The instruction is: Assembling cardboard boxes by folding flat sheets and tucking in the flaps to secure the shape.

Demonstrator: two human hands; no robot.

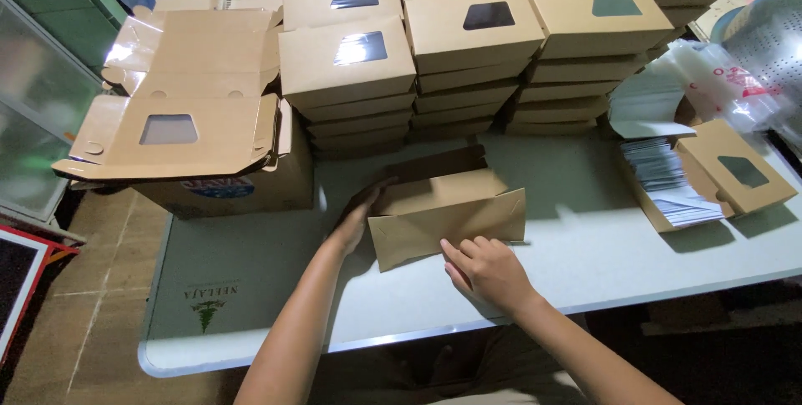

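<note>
Both hands press flat on a half-folded brown cardboard box (447, 215) near the bench's (251, 288) front edge: right hand (489, 271) on its front flap, left hand (357, 220) against its left end, neither clamped. Flaps look loose and creased; uneven pressure could buckle the thin card or spring it open.

Mid-frame on the pale table (251, 288): a half-folded brown cardboard box (447, 217), left hand (357, 220) pressed against its left end, right hand (484, 271) with fingertips on its front flap. Behind, along the top: stacks of finished windowed boxes (468, 46). Upper left: flat unfolded blanks (180, 134). Right: an open box of paper sheets (672, 184).
</note>
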